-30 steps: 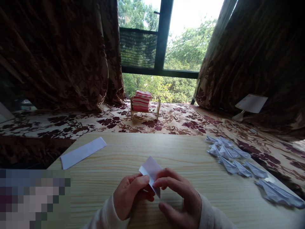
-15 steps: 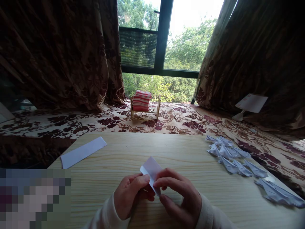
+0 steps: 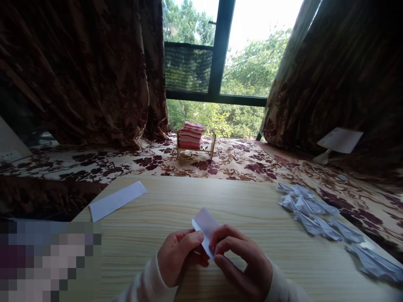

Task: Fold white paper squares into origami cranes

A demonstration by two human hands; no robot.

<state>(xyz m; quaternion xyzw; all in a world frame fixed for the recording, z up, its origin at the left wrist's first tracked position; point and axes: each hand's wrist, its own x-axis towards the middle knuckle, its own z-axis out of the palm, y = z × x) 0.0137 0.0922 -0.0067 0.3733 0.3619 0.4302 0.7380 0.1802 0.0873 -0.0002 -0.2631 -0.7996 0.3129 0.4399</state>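
Observation:
Over the near middle of the table, a small folded piece of white paper (image 3: 206,224) is held at a slant between my two hands. My left hand (image 3: 181,251) grips its left side, thumb on top and fingers curled underneath. My right hand (image 3: 244,260) has its bent fingers on the paper's lower right edge, with the thumb close beneath them. The fingers hide that lower corner, so its folds cannot be made out there.
A long folded white paper strip (image 3: 118,201) lies at the table's left. Several pointed folded-paper pieces (image 3: 315,209) are heaped along the right edge. Beyond the table (image 3: 157,197), a small wooden rack (image 3: 212,147) bears red-and-white striped cloths (image 3: 191,135); a white lamp (image 3: 340,140) stands right.
The right hand's fingers have curled in and drawn closer to its thumb at the paper's lower edge. The left hand keeps its grip. The whole scene has shifted slightly rightward in view.

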